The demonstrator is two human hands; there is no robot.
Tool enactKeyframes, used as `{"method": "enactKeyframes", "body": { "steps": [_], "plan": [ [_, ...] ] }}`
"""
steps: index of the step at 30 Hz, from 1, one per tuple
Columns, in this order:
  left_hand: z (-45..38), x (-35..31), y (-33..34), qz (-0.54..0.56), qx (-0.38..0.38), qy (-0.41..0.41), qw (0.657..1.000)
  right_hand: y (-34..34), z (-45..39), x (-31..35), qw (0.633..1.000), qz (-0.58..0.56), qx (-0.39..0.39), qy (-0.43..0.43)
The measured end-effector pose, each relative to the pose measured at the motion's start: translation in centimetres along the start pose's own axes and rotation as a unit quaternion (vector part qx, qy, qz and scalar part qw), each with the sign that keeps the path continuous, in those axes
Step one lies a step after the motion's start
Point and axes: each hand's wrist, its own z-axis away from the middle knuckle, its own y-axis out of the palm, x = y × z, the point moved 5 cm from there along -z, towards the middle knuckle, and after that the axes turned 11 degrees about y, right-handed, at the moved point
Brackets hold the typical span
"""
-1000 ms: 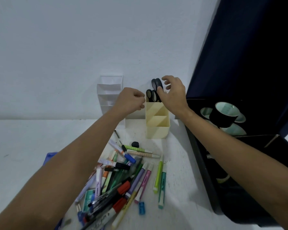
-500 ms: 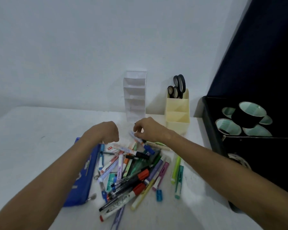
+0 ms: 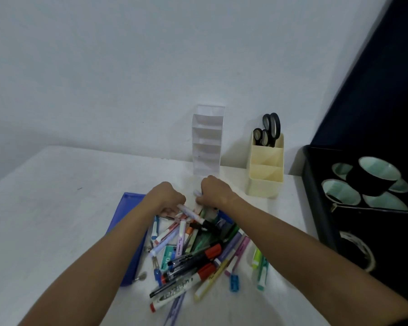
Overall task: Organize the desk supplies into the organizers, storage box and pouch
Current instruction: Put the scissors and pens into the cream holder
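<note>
A heap of pens, markers and highlighters (image 3: 198, 250) lies on the white desk. My left hand (image 3: 167, 196) is at the heap's far end, fingers curled round the tail of a white marker with a black cap (image 3: 192, 214). Just right of it, my right hand (image 3: 216, 191) pinches the end of a pale pen (image 3: 197, 193); the rest of that pen is hidden. A blue pouch (image 3: 127, 222) lies flat left of the heap. A white tiered organizer (image 3: 207, 142) and a cream organizer (image 3: 265, 182) holding black scissors (image 3: 269, 130) stand by the wall.
An open black storage box (image 3: 316, 208) sits at the right with several tape rolls (image 3: 368, 177) inside; its dark lid rises behind it. A white wall backs the desk. The desk's left edge runs diagonally at far left.
My right hand left the scissors in the cream organizer and both hands dropped to the heap of pens. Since half a second ago they have closed on pens at its far end.
</note>
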Motion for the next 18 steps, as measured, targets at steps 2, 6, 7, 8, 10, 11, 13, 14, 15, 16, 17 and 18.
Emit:
{"method": "enactKeyframes", "body": {
  "steps": [2,6,7,8,10,11,13,14,15,16,17,18],
  "plan": [
    [0.2,-0.2,-0.6,0.059,-0.008,0.003,0.998,0.3,0.0,0.0,0.999,-0.044,0.014,0.01],
    [1.1,-2.0,-2.9,0.106,-0.059,0.043,0.992,-1.6,0.6,-0.1,0.989,-0.14,0.048,0.018],
    [1.5,-2.8,-3.7,0.107,-0.079,0.061,0.989,-2.7,0.9,-0.2,0.987,-0.152,0.045,0.011],
    [1.9,-3.9,-4.4,0.098,-0.096,0.082,0.987,-4.1,1.4,-0.5,0.985,-0.166,0.04,0.006],
    [2.9,-6.5,-5.8,0.067,-0.126,0.128,0.981,-6.8,2.5,-1.3,0.977,-0.209,0.038,-0.003],
    [3.4,-7.9,-6.4,0.052,-0.14,0.151,0.977,-8.2,3.1,-1.9,0.971,-0.235,0.035,-0.006],
    [4.5,-10.9,-7.4,0.027,-0.167,0.199,0.965,-11.2,4.5,-3.2,0.962,-0.272,0.016,-0.009],
    [5.0,-12.5,-7.8,0.017,-0.182,0.225,0.957,-12.6,5.1,-4.0,0.958,-0.287,0.0,-0.009],
    [5.5,-14.2,-8.1,0.01,-0.195,0.256,0.947,-14.2,5.8,-5.0,0.952,-0.305,-0.02,-0.006],
    [5.9,-15.8,-8.1,0.011,-0.205,0.287,0.936,-15.8,6.4,-6.2,0.946,-0.322,-0.043,-0.002],
    [6.2,-17.3,-8.0,0.021,-0.212,0.315,0.925,-17.3,6.7,-7.3,0.939,-0.336,-0.07,0.003],
    [6.3,-18.8,-7.7,0.03,-0.217,0.339,0.915,-18.7,7.1,-8.6,0.932,-0.348,-0.102,0.011]
  ]
}}
